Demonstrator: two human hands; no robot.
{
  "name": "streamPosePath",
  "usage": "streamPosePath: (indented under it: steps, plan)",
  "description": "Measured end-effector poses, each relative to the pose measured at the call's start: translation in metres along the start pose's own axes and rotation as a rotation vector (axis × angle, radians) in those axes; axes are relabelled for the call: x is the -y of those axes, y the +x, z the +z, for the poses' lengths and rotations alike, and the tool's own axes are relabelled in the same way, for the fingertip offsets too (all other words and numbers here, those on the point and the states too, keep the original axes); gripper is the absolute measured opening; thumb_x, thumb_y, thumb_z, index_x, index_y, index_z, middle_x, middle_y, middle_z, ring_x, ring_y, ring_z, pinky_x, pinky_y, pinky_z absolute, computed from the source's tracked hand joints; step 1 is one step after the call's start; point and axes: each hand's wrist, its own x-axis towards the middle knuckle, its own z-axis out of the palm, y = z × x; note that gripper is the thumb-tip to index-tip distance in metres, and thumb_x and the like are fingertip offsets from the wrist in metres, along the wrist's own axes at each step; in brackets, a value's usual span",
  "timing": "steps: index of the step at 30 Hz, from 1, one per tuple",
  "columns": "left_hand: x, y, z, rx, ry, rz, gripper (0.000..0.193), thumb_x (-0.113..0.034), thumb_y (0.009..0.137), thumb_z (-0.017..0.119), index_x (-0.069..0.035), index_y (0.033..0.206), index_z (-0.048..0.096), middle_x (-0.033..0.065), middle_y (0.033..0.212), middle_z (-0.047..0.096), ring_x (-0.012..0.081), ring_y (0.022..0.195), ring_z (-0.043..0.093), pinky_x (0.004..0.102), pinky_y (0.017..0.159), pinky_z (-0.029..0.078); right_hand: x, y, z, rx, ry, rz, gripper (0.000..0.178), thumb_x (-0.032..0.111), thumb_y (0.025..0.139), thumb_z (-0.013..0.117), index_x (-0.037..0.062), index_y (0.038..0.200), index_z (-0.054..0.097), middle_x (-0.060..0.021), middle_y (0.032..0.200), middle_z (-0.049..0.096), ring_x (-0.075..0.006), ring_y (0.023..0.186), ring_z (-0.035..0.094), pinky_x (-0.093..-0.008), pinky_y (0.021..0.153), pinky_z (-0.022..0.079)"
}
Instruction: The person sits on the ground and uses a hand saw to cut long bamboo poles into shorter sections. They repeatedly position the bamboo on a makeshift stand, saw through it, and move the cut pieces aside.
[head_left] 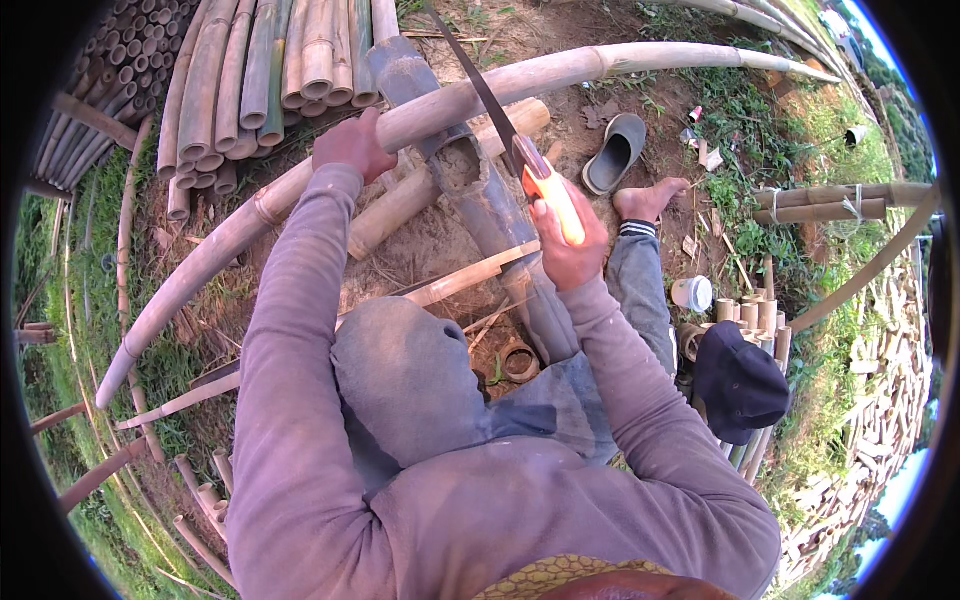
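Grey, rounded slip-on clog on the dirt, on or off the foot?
Off. The clog lies with its opening showing and no foot inside; the bare foot is beside it.

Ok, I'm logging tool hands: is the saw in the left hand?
No, the right hand grips the saw by its orange handle.

The bamboo pole (540, 78) looks dry, matt and mostly smooth, the saw blade (487, 97) dull, dark metal (its orange handle (559, 203) seems smooth plastic). Trousers (400, 375) and hat (740, 382) are matt cloth; the slipper (617, 152) looks like rubbery, matt plastic.
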Motion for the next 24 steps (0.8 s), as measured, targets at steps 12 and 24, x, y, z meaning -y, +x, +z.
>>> streamPosePath:
  steps: [12,24]
  plan:
    - [0.009,0.005,-0.002,0.043,0.002,0.015,0.066,-0.042,0.077,0.080,-0.017,0.134,0.061,0.0152,0.120,0.076,0.0352,0.110,0.074,0.0490,0.094,0.059,0.022,-0.103,-0.097,0.097,0.050,0.094,0.042,0.007,0.101,0.066,-0.0132,0.138,0.058,-0.0236,0.129,0.072,-0.0280,0.120,0.072,-0.0359,0.100,0.057]
    - [0.006,0.003,-0.012,0.038,0.007,-0.013,0.068,-0.043,0.076,0.081,-0.019,0.137,0.061,0.0152,0.123,0.075,0.0342,0.112,0.074,0.0474,0.098,0.059,0.001,0.021,-0.001,0.028,0.092,0.076,0.041,0.012,0.097,0.076,-0.0070,0.131,0.067,-0.0177,0.120,0.076,-0.0191,0.106,0.073,-0.0318,0.093,0.057]
